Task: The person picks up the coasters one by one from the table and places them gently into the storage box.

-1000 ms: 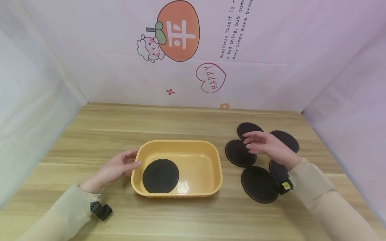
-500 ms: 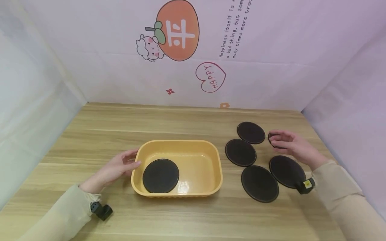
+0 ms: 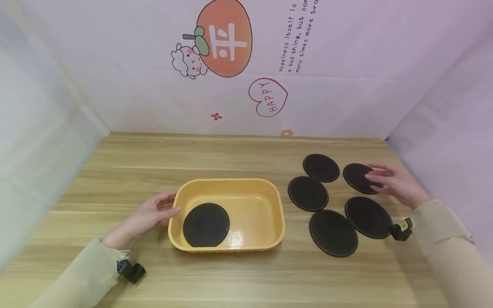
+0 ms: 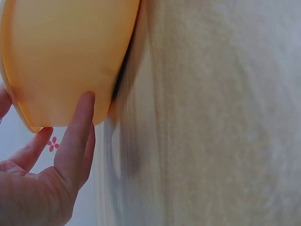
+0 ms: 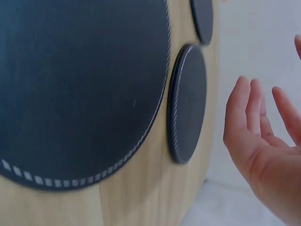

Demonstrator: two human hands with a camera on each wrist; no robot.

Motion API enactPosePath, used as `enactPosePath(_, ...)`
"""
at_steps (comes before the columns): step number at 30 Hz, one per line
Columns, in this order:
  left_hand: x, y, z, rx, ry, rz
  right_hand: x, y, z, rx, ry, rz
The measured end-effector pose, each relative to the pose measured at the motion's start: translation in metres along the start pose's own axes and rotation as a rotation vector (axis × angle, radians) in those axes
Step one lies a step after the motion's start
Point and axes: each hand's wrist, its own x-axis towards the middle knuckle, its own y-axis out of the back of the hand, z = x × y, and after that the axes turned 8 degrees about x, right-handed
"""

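Neatly pale-stitched black discs [image 5: 75, 89], round, thin, lying flat

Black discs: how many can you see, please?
6: one disc in the tray; on the table, two back discs, two front discs, one leftmost disc. Stacked ones may be hidden.

Small curtained booth, recording set-up look: wood-grain surface [image 3: 239, 282], pale side sheets [image 3: 42, 107], cartoon-printed back sheet [image 3: 327, 98], wrist-worn cameras [image 3: 132, 271].

Tray [image 3: 254, 220] on table [image 3: 239, 282]; one disc [image 3: 206, 225] inside, left end; five discs [image 3: 333, 233] right of tray.
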Motion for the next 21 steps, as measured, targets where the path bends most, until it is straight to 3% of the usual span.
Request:
enactPosePath(6,0.0,-0.001,0.0,-0.011,0.001,0.007,0.006,0.013,0.003,-0.341,-0.101,0.075)
enactPosePath(12,-0.002,-0.002,0.001,-0.026,0.003,0.002,0.01,0.022,0.01,-0.476,-0.14,0.102)
enactPosePath(21,-0.002,-0.002,0.001,-0.027,0.001,0.001,0.016,0.03,0.014,-0.777,-0.186,0.163)
